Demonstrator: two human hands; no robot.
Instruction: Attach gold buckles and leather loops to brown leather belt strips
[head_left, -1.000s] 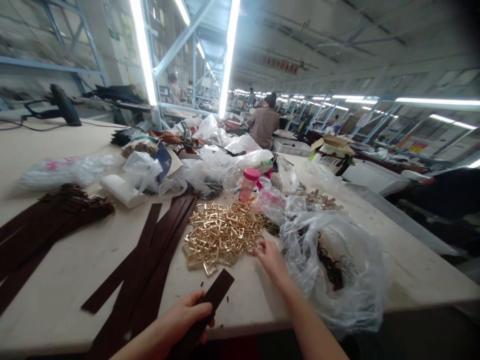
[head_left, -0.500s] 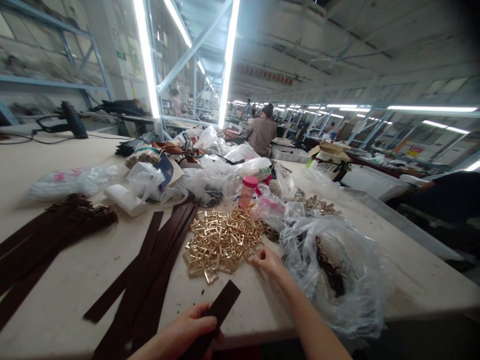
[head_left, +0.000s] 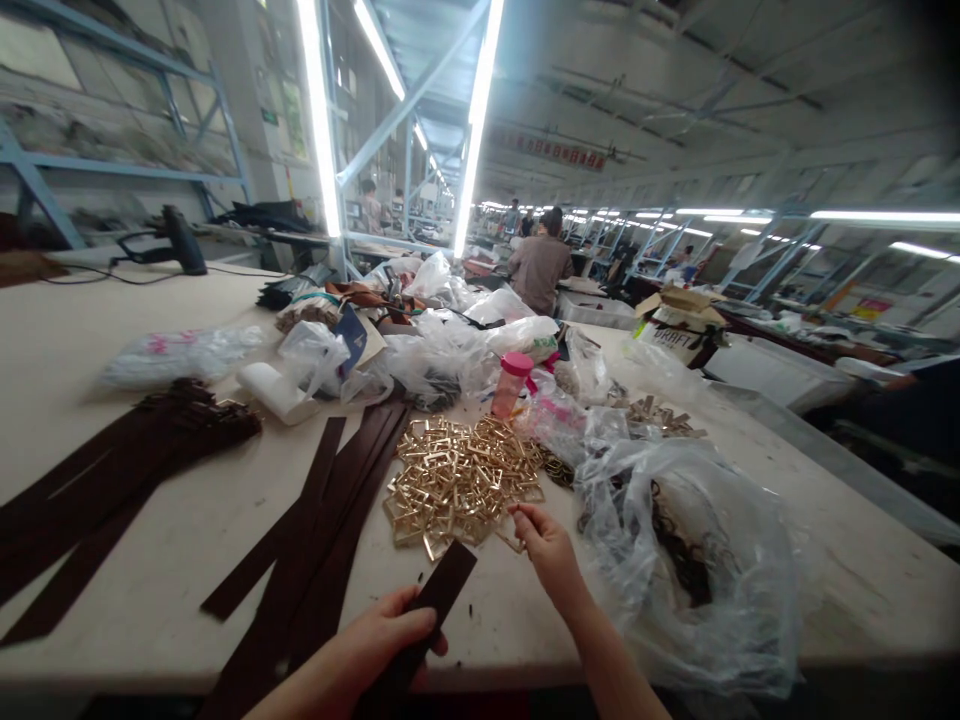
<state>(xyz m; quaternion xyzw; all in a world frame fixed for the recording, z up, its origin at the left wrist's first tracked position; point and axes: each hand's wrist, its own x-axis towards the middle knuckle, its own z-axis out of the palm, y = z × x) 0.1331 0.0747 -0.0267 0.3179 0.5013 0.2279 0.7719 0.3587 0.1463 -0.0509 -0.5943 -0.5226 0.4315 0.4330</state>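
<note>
My left hand [head_left: 405, 630] is closed around a dark brown strap [head_left: 448, 585], its flat end pointing up and away from me. At the near right edge of a pile of gold rectangular metal rings [head_left: 450, 480], my right hand [head_left: 551, 555] is closed in a pinch. A thin gold ring [head_left: 511, 541] shows just under its fingertips and appears to be in the pinch. Left of the pile lie more brown straps [head_left: 315, 540], loosely fanned. Another bundle of brown straps [head_left: 97, 480], with metal pieces at its far end, lies farther left.
A clear plastic bag [head_left: 750, 560] with dark pieces inside lies at the right. Behind the pile stand a pink-lidded jar [head_left: 513, 385] and heaped plastic bags [head_left: 442, 345]. A white roll [head_left: 277, 393] and a black heat-gun-like tool [head_left: 184, 242] are at left. A co-worker [head_left: 541, 265] stands beyond.
The view has shifted, so the table's things appear farther right. My right hand has drawn slightly back from the pile's edge, fingers still pinched. My left hand still holds the strap.
</note>
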